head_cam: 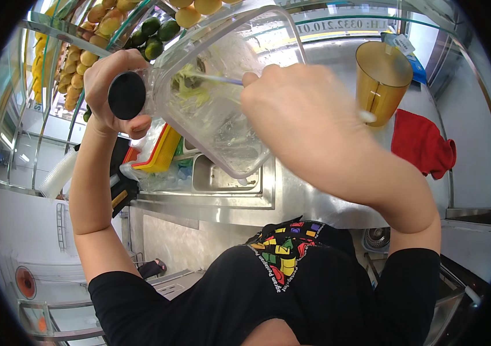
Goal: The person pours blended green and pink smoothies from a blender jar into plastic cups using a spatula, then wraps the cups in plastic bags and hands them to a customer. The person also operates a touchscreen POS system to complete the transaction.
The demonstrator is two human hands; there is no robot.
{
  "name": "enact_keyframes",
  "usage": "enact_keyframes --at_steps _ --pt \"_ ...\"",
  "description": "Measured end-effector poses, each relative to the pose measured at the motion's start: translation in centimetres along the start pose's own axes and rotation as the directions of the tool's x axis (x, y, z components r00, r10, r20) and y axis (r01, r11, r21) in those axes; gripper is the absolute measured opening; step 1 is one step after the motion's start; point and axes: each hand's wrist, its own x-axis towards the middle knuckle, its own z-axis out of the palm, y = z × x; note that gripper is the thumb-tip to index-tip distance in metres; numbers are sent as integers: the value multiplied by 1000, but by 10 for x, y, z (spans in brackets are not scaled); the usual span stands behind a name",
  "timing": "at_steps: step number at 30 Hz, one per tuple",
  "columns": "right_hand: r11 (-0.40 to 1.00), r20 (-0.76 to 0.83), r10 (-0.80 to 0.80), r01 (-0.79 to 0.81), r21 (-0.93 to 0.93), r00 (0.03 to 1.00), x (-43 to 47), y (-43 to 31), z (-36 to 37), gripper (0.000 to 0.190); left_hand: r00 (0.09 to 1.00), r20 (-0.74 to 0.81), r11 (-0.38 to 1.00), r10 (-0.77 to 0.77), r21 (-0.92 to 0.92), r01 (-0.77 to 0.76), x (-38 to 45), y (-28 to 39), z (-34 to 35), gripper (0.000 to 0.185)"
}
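My left hand (pixel 113 97) grips a black-ended round object (pixel 127 95) of clear material, beside the rim of a clear rectangular plastic container (pixel 228 168). The container is tilted above the counter, its inside wet and streaked. Pale green, stringy pulp (pixel 189 84) lies in its far left part. Closed around a slim utensil (pixel 219 79), my right hand (pixel 301 104) is over the container's right side, and the utensil's far end reaches the pulp. A blurred white end (pixel 367 116) shows by my right wrist. What supports the container is hidden.
A metal sink basin (pixel 228 175) is set in the counter below the container. To the right stand an amber pitcher (pixel 381 86) and a folded red cloth (pixel 420 142). A yellow basket (pixel 163 151) is at left. Glass shelves hold mangoes (pixel 109 21) and green fruits (pixel 154 36).
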Motion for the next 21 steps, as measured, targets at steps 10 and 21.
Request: enact_keyframes --at_steps 10,21 --pt "999 38 -16 17 -32 999 -7 -2 -6 11 995 78 997 60 42 -64 -5 -4 -4 64" --pt "995 126 102 -102 -10 987 7 -4 -9 12 996 54 995 72 64 -76 4 -3 -1 65"
